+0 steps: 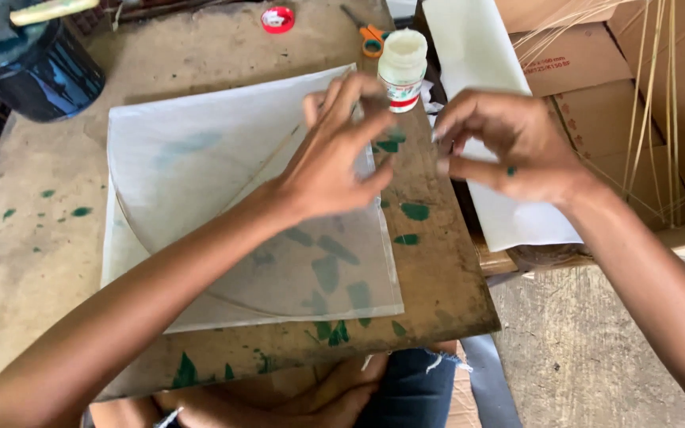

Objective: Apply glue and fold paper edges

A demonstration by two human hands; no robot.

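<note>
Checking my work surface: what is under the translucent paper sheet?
Under the paper sheet: wooden board, green paint marks and a thin curved stick showing through. The left hand hides its top corner.

White translucent paper sheet (200, 190); brown board (438, 269) with green paint smears; white glue bottle (402, 67); orange-handled scissors (370, 36).

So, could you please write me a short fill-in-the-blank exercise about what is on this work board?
1. The left hand rests on a translucent ____ sheet lying on the board.
2. The small white bottle stands with its lid ____.
3. The scissors at the far edge have ____ handles.
4. The smears on the board beside the sheet are ____ paint.

Missing words: paper; on; orange; green
</note>
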